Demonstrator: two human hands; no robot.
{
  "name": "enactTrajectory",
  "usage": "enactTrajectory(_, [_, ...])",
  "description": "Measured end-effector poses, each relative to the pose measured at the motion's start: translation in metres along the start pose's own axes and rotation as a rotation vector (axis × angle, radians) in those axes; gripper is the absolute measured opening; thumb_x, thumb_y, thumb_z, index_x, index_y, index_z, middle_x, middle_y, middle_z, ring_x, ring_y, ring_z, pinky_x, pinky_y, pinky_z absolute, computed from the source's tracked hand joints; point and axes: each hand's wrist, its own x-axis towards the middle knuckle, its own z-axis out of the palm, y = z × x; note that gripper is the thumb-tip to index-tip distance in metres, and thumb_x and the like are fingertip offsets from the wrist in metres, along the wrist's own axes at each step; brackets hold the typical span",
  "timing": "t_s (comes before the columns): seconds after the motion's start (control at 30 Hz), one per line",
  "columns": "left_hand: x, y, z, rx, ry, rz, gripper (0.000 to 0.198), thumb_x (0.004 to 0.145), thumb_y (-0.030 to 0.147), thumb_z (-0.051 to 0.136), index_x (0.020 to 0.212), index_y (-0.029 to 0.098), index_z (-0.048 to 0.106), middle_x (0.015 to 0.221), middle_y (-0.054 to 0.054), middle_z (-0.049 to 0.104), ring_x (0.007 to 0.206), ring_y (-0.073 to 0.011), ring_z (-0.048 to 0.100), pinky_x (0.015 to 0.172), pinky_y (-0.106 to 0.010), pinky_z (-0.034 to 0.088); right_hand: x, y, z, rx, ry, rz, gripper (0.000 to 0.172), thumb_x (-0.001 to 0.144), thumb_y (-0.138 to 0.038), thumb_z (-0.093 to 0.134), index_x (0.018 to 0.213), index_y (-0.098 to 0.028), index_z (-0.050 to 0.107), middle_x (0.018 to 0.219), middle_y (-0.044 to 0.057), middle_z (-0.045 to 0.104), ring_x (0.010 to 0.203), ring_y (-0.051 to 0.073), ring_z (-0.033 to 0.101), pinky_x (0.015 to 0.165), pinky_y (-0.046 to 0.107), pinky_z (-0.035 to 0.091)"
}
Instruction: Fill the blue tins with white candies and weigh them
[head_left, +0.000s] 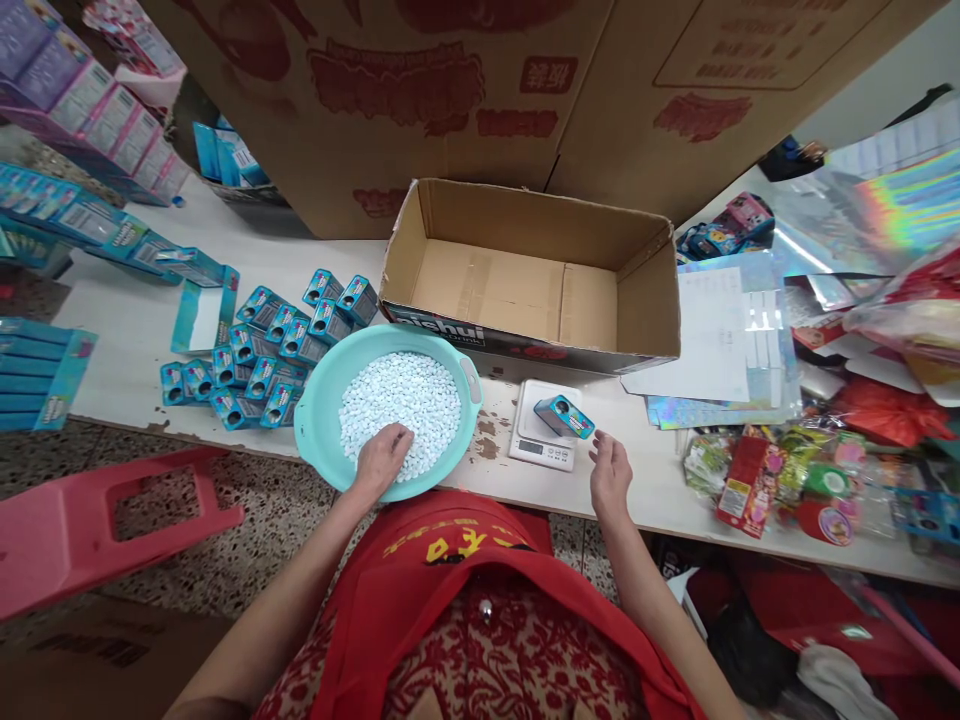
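My left hand (385, 458) is over the near side of a turquoise plastic basin (313, 400), its fingers curled together against the small white tablets (420, 400) that fill the bottom. What those fingers hold, if anything, is hidden. On a white digital kitchen scale (534, 455) lies a small blue printed box (564, 416), tilted to the right. Just right of that box is my right hand (611, 475), fingers loosely spread and nothing in them.
Left of the basin, several matching blue boxes (277, 335) are grouped on the white table. A long open cardboard box (517, 290) sits behind the basin and scale. Papers (705, 330) and packaged goods (752, 480) cover the right. A pink stool (112, 520) is at lower left.
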Motion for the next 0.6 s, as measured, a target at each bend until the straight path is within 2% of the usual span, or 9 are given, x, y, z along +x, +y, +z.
enactTrajectory(0.13, [-0.001,0.0,0.001,0.032,-0.043,0.02,0.02,0.091,0.032,0.045,0.091,0.02,0.06,0.093,-0.003,0.064,0.084,-0.0185,0.059,0.074,-0.027,0.042,-0.001,-0.002,0.001,0.006,-0.007,-0.008,0.068,0.082,-0.071,0.036,0.108,-0.013,0.06,0.114,0.016,0.062,0.1,0.025,0.06,0.084,0.042,0.05])
enactTrajectory(0.23, [0.002,0.0,-0.001,0.153,-0.244,0.087,0.023,0.088,0.031,0.052,0.105,0.019,0.06,0.109,-0.009,0.06,0.1,-0.0243,0.056,0.08,-0.031,0.042,-0.002,-0.006,0.002,0.017,-0.024,-0.032,0.068,0.083,-0.07,0.034,0.11,-0.012,0.059,0.114,0.016,0.062,0.1,0.025,0.06,0.084,0.043,0.05])
enactTrajectory(0.33, [0.007,0.0,-0.005,0.211,-0.426,0.122,0.017,0.087,0.021,0.048,0.095,0.017,0.062,0.098,-0.01,0.059,0.095,-0.0261,0.056,0.078,-0.033,0.042,-0.002,-0.013,0.004,0.025,-0.048,-0.083,0.067,0.083,-0.069,0.035,0.112,-0.013,0.058,0.113,0.015,0.062,0.102,0.025,0.059,0.087,0.044,0.049])
enactTrajectory(0.47, [0.011,-0.001,-0.012,0.121,-0.506,0.143,0.011,0.077,0.015,0.054,0.084,0.019,0.063,0.088,-0.006,0.06,0.089,-0.0236,0.057,0.078,-0.03,0.04,0.0,-0.029,0.013,0.026,-0.093,-0.18,0.066,0.073,-0.067,0.055,0.115,-0.016,0.057,0.119,0.013,0.06,0.108,0.026,0.056,0.093,0.043,0.045])
enactTrajectory(0.6, [0.012,-0.008,-0.02,-0.051,-0.533,0.109,0.011,0.063,0.013,0.062,0.072,0.02,0.062,0.079,-0.003,0.06,0.082,-0.0218,0.056,0.075,-0.028,0.039,0.003,-0.044,0.023,-0.03,-0.103,-0.238,0.062,0.063,-0.059,0.07,0.107,-0.016,0.06,0.107,0.01,0.064,0.096,0.025,0.06,0.089,0.041,0.046])
